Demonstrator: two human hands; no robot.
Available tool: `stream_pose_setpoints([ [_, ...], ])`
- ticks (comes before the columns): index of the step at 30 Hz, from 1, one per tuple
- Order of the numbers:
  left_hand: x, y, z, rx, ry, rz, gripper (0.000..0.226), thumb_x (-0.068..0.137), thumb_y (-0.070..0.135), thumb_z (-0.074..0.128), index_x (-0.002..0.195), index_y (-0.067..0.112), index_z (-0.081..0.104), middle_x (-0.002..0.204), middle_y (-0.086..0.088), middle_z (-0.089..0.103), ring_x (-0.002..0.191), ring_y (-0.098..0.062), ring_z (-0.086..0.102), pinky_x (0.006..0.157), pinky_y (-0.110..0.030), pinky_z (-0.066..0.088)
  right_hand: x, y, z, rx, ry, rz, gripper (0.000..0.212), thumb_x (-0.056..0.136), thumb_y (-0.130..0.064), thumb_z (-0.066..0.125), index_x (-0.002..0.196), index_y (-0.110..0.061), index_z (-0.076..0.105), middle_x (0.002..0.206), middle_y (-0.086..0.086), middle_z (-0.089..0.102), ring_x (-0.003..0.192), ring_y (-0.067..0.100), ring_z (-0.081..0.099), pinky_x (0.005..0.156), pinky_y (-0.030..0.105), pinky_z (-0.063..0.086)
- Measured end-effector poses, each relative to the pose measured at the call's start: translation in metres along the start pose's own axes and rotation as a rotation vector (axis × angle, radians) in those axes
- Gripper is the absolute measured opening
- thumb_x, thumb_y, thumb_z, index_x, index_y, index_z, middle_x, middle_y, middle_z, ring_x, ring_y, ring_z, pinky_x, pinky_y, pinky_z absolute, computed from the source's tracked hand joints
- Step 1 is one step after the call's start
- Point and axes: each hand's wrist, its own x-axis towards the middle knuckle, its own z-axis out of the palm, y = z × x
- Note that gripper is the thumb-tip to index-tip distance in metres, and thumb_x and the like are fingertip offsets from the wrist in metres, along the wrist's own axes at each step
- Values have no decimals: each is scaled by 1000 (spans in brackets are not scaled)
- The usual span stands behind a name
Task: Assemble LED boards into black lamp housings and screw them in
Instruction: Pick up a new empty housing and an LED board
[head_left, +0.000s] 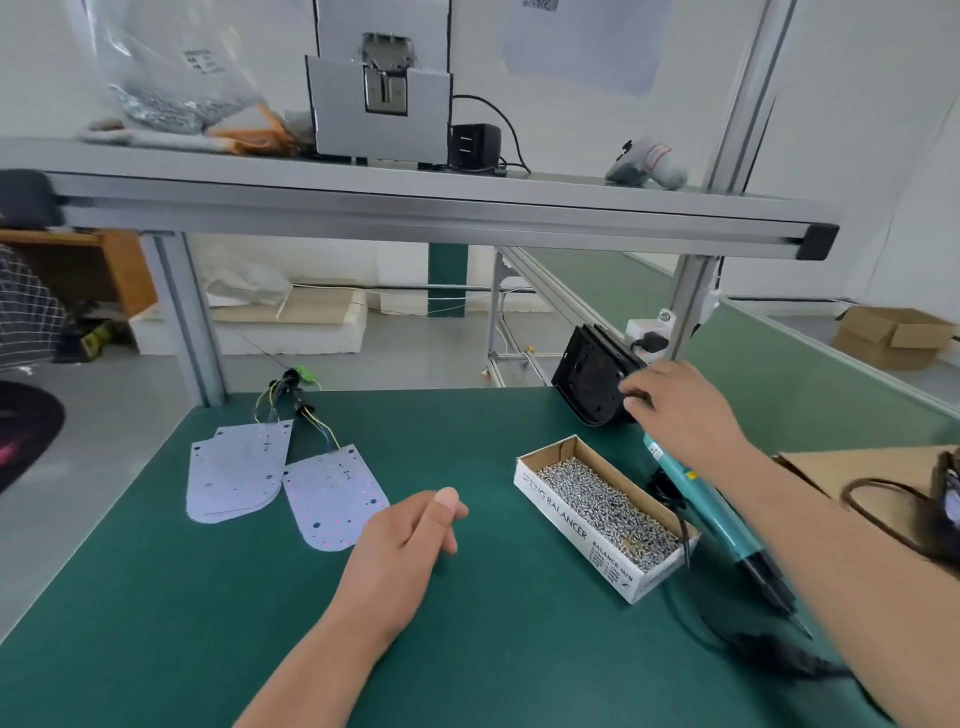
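Item: black moulded-plastic lamp housing (592, 376), tilted on edge at the far right of the green bench mat (467, 649). Our right hand (680, 410) grips its near rim. We judge it rigid and light, best held by that rim.

White round-ended LED boards (332, 499) lie flat at left. They look thin and fragile, so take them by the edges.

Our left hand (410, 540) is loosely curled, holding nothing.

Cardboard box of screws (602, 514) and teal electric screwdriver (717, 514) lie side by side.

Table (208, 597): LED boards (236, 470) L of ctr; screw box (566, 525) R of ctr; screwdriver (711, 509) just R of box; housing (589, 376) behind box, my R hand (680, 405) on it.
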Motion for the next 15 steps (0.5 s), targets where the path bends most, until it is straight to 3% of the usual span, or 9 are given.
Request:
stream_pose_setpoints([
  [2,0,0,0,12,6,5,62,89,81,38,94,32,75,82,14,71,61,1,51,70,-31,47,24,-7,5,-136,-114,-71,30,100,-18,54,122,-23,73,128,0,64,126,27,51,106,41,44],
  [5,-2,1,0,28,10,13,68,90,81,38,89,22,73,83,15,72,60,-5,49,68,-33,46,48,-17,9,-325,-283,-126,42,93,-5,52,124,-24,71,136,-4,59,123,26,49,100,40,49],
  [7,-2,2,0,34,14,24,68,92,79,38,88,20,72,83,17,71,60,-6,48,66,-32,45,56,-22,10,-464,-385,-119,31,88,-2,52,95,-27,69,113,-4,63,110,25,50,83,39,53],
  [9,-2,4,-1,39,22,23,68,93,78,38,87,18,70,85,24,71,59,-6,48,66,-31,44,60,-23,10,-546,-483,-121,23,86,-2,53,72,-21,49,88,-2,56,95,23,48,62,35,48],
  [11,-3,5,-1,36,28,14,68,93,77,38,85,17,69,82,27,70,59,-5,48,64,-30,43,60,-21,11,-567,-540,-116,23,84,0,54,73,-16,44,80,0,52,89,21,45,54,32,36],
  [13,-4,7,-1,40,32,13,68,93,78,38,83,17,68,75,29,67,56,-3,46,62,-29,39,58,-19,13,-569,-529,-118,27,80,6,55,73,-17,43,79,3,49,86,21,44,55,33,33],
  [15,-5,8,-1,45,30,10,68,93,77,38,83,17,68,73,29,66,56,-3,44,61,-28,38,57,-19,13,-570,-513,-112,27,78,10,55,79,-17,54,86,2,54,87,22,47,59,34,35],
])
